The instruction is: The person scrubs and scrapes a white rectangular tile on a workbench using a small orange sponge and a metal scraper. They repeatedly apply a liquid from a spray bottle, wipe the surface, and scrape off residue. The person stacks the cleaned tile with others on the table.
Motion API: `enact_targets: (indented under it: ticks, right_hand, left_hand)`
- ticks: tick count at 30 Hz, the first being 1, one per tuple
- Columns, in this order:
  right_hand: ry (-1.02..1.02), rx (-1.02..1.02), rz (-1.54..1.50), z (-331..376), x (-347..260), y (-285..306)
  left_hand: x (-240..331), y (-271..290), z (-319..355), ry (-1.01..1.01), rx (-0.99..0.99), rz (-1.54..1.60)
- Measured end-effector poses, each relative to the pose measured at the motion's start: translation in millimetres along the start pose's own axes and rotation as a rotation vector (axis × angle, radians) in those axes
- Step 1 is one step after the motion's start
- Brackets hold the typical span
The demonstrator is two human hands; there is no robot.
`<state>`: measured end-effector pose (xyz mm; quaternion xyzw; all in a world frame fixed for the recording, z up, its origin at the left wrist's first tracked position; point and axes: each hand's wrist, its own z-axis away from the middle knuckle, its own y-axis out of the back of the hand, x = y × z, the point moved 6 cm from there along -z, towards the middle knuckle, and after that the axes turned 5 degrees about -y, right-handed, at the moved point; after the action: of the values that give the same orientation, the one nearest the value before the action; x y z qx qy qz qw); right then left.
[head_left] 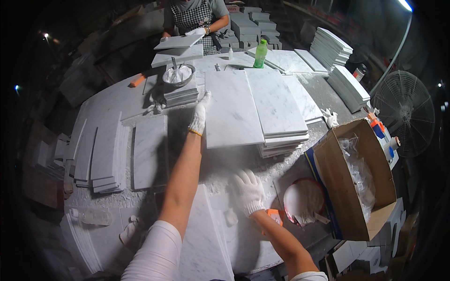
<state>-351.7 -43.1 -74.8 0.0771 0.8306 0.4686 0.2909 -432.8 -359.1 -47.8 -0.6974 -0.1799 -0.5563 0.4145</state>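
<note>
A large white marble tile (232,110) with grey veins lies partly over a stack of similar tiles (276,103). My left hand (200,114), in a white knitted glove, grips this tile by its left edge; the fingertips are partly hidden. Lower down, my right hand (248,191), also gloved, hovers over or touches the dusty table; which of the two I cannot tell. Its fingers are outstretched, slightly blurred, with nothing seen in them. Beside the right wrist is an orange object (275,216), half covered by the forearm. Hazy dust hangs between that hand and the tile.
A cardboard box (370,187) with clear plastic stands right, beside a bowl of white material (303,201). Farther off are another white bowl (179,74), a green bottle (260,54), a standing fan (404,112) and tile stacks (330,49). Across the table a person (197,21) holds a tile.
</note>
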Motion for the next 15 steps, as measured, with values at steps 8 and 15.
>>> enact_targets:
  ticks: [8, 15]
  right_hand:
    - [0.006, 0.022, -0.011, 1.1, 0.0, 0.0]
    - [0.000, -0.041, 0.021, 1.0, 0.4, -2.6]
  left_hand:
    - [-63.3, 42.8, -47.2, 0.056, -0.140, 0.318]
    - [-68.5, 39.0, -44.4, 0.177, -0.299, 0.467]
